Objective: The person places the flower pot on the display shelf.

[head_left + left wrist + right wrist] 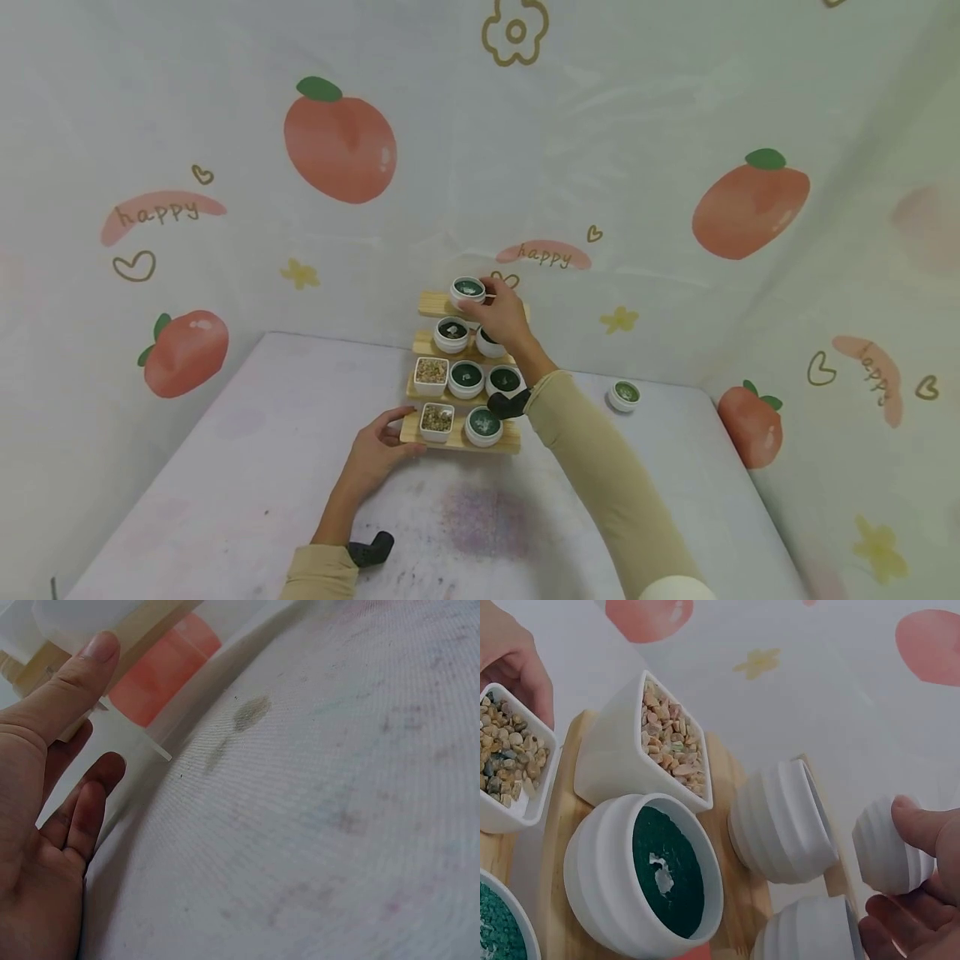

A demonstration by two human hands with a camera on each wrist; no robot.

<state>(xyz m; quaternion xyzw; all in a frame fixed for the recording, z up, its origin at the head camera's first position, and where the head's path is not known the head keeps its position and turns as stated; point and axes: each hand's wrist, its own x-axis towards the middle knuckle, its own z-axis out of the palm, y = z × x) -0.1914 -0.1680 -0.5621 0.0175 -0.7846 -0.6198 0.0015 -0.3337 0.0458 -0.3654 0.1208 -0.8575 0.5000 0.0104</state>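
A stepped wooden stand (461, 447) with several tiers carries small white pots. My right hand (501, 315) holds a round white pot (468, 301) with a green filling at the top tier. In the right wrist view, the thumb and fingers lie round this ribbed pot (885, 851); whether its base touches the wood I cannot tell. My left hand (375, 454) grips the left end of the lowest tier, and in the left wrist view its thumb lies against the wood (142, 641). Square pots (437, 422) of pebbles stand on the two lower tiers, beside round green-filled pots (483, 427).
Apart from the stand, one round pot (623, 396) with a lighter green filling sits at the right of the white tabletop (247, 467). A printed cloth (465, 150) with red fruit hangs close behind the stand. My right forearm crosses over the stand's right side.
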